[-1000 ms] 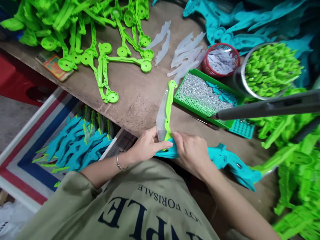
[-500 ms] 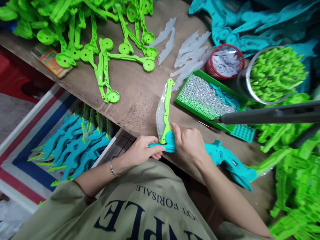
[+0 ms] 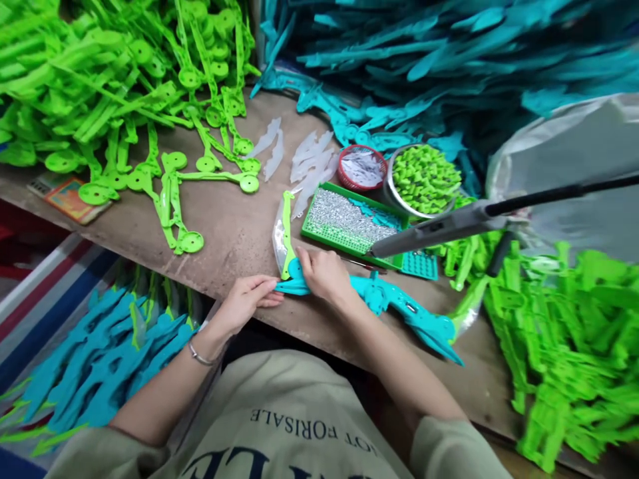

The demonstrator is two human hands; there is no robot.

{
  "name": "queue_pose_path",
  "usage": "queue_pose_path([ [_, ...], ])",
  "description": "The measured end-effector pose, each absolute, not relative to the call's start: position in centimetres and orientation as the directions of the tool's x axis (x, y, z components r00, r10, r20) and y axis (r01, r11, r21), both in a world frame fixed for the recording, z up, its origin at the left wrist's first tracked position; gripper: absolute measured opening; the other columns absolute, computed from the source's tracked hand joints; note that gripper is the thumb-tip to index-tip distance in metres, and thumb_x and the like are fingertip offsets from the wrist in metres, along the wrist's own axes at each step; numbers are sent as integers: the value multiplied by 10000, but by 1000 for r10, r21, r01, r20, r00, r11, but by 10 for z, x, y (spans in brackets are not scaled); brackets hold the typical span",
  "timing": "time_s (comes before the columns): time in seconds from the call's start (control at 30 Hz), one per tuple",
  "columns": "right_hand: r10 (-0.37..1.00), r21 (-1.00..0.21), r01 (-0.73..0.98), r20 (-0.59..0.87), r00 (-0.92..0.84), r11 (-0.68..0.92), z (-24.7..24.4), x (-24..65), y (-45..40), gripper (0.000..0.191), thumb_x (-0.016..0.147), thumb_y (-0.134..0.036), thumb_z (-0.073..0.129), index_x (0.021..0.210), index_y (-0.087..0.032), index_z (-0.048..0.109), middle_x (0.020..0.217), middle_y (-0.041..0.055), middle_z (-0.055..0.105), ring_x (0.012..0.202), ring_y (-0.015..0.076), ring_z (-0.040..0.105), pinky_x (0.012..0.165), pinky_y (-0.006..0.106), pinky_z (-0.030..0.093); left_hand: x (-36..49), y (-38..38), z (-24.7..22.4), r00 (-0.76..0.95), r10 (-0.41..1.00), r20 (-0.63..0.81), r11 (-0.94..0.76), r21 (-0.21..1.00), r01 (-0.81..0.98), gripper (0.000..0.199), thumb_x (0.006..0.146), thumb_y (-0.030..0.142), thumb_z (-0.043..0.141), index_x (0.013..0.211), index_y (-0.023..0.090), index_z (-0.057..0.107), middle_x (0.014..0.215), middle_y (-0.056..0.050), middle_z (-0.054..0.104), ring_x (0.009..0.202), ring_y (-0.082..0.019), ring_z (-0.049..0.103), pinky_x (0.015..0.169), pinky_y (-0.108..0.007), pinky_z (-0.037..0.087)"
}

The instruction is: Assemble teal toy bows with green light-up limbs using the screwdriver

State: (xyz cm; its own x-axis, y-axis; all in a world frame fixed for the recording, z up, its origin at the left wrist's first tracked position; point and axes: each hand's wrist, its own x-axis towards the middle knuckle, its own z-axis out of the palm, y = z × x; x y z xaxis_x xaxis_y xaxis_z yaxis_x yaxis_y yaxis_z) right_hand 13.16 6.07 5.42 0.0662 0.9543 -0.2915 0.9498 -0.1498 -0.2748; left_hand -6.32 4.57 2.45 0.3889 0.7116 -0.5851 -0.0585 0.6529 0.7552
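A long turquoise plastic toy piece (image 3: 387,293) lies along the table's front edge. At its left end, a lime-green arm (image 3: 286,229) with a clear blade stands out away from me. A second green arm with a clear blade (image 3: 469,307) angles up from its right end. My left hand (image 3: 252,297) is closed on the piece's left tip, thumb on top. Over the body, just right of the round joint, my right hand (image 3: 327,276) is closed with its thumb by the joint. Its fingertips are hidden behind the hand.
A green tray (image 3: 344,249) of small metal screws sits beyond my right hand, below a grey rod-shaped tool (image 3: 429,229) with a black cable. Behind are a red basket (image 3: 344,178) and a bowl of green parts (image 3: 424,179). Green parts heap both sides; a striped bag (image 3: 30,332) holds turquoise pieces.
The view has tilted up and shifted right, showing more of the turquoise heap at the back. Both hands keep their hold on the toy piece, with little visible movement.
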Motion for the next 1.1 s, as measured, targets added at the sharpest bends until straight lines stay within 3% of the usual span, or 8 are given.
queue_pose_path([
  [0.13,991,-525,851,115,73,-2,39,143,47,323,1019,-347,415,907,-190,675,907,125,733,863,237,685,806,354,506,-63,50,26,355,732,-581,634,773,-43,490,634,507,909,938,142,789,885,-100,797,798,-211,768,824,-342,636],
  [0.2,943,-574,809,324,78,130,35,158,30,222,988,-306,450,908,-212,635,878,106,698,850,237,651,802,379,505,-67,52,29,311,750,-584,621,783,-27,536,608,546,913,931,136,789,873,-101,798,797,-224,774,822,-352,641],
  [0.27,904,-559,813,415,104,164,36,180,11,132,948,-278,493,920,-226,612,850,90,666,832,248,623,796,410,497,-73,54,32,262,761,-594,618,786,-12,600,557,585,925,923,130,789,854,-99,798,792,-239,779,823,-369,648],
  [0.33,920,-527,836,385,75,152,40,203,-5,153,894,-260,537,1022,-215,609,937,105,671,898,273,619,844,451,492,-80,56,35,244,754,-610,627,779,9,640,513,603,937,917,129,789,848,-101,799,796,-254,783,838,-390,653],
  [0.53,987,-515,846,2,-161,139,49,245,-25,528,892,-416,625,1339,-156,519,1266,176,644,1176,355,597,1006,543,465,-90,61,36,208,750,-628,633,772,51,647,482,602,951,898,135,787,802,-101,795,775,-266,787,809,-389,667],
  [0.7,996,-583,808,83,-36,78,37,247,-39,806,884,-541,686,1513,-175,342,1352,205,597,1176,341,636,994,550,514,-85,63,35,154,772,-616,620,784,25,639,441,571,973,860,130,779,802,-91,793,747,-232,778,792,-339,668],
  [0.9,993,-453,892,110,52,3,20,246,-42,537,1013,-470,501,1460,-175,451,1264,190,670,1154,346,630,1013,556,496,-79,65,35,118,800,-589,590,807,26,611,430,570,971,825,151,769,821,-79,794,742,-245,776,811,-392,675],
  [1.1,991,-387,920,84,107,-67,18,241,-30,448,1041,-420,450,1401,-164,518,1207,170,691,1111,331,617,1005,515,499,-78,68,33,109,808,-579,582,813,9,544,415,510,991,780,168,776,828,-54,801,715,-219,769,748,-321,681],
])
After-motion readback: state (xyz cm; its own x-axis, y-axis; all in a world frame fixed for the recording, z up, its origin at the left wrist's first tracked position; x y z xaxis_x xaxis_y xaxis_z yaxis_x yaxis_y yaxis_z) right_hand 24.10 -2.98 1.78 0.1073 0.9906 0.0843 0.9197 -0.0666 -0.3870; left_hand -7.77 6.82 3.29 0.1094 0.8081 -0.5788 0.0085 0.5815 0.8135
